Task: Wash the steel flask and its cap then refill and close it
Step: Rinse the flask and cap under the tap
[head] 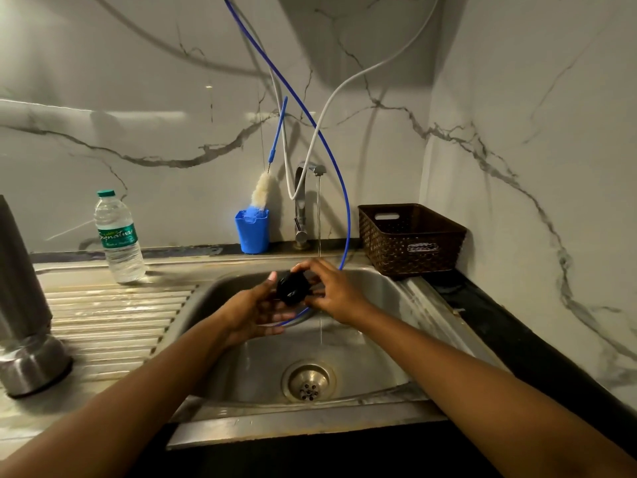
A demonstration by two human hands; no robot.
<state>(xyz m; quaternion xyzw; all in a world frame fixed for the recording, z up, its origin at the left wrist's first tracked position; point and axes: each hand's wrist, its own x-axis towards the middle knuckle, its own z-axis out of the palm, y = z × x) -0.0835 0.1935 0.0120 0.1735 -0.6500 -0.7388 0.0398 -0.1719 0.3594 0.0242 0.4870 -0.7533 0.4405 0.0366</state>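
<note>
The black flask cap (292, 287) is held over the steel sink (386, 346), just left of a thin stream of water falling from the tap (319, 170). My left hand (256, 310) grips the cap from the left and below. My right hand (332, 291) holds it from the right, fingers curled over its top. The steel flask (24, 305) stands upside down on the ribbed drainboard at the far left, partly cut off by the frame edge.
A plastic water bottle (119, 236) stands at the back of the drainboard (113, 319). A blue cup (252, 231) with a bottle brush sits by the tap. A brown basket (410, 238) rests right of the sink. A blue hose (346, 215) loops into the basin.
</note>
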